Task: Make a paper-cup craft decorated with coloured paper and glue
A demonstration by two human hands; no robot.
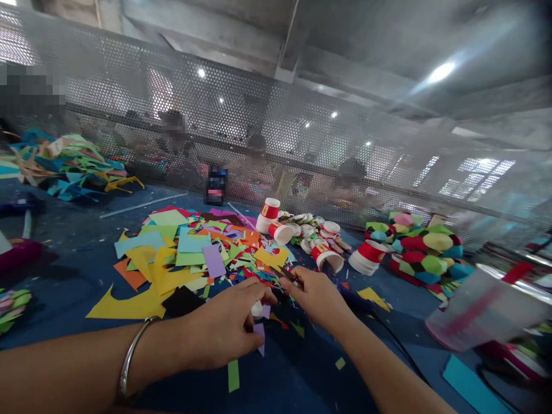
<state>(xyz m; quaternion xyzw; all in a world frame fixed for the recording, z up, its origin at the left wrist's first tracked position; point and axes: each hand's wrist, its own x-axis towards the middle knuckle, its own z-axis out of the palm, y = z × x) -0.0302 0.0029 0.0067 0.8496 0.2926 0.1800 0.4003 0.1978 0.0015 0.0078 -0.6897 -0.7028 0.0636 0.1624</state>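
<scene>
My left hand (228,322) is closed in a pinch low over the table, with a slip of purple paper (260,339) at its fingertips. A small white piece (257,310) shows beside the fingers, partly hidden by them. To its right, my right hand (317,296) grips a dark tool with two slim points (287,275); whether scissors or tweezers, I cannot tell. Its tips point left over a heap of coloured paper scraps (215,241). A yellow sheet (271,257) lies just beyond the tips.
Red and white paper cups (368,257) lie behind my right hand. A dark blue corded tool (356,300) rests beside that wrist. Patterned paper balls (425,250) and a translucent cup (483,307) stand at right. A perforated metal screen (241,132) borders the far edge.
</scene>
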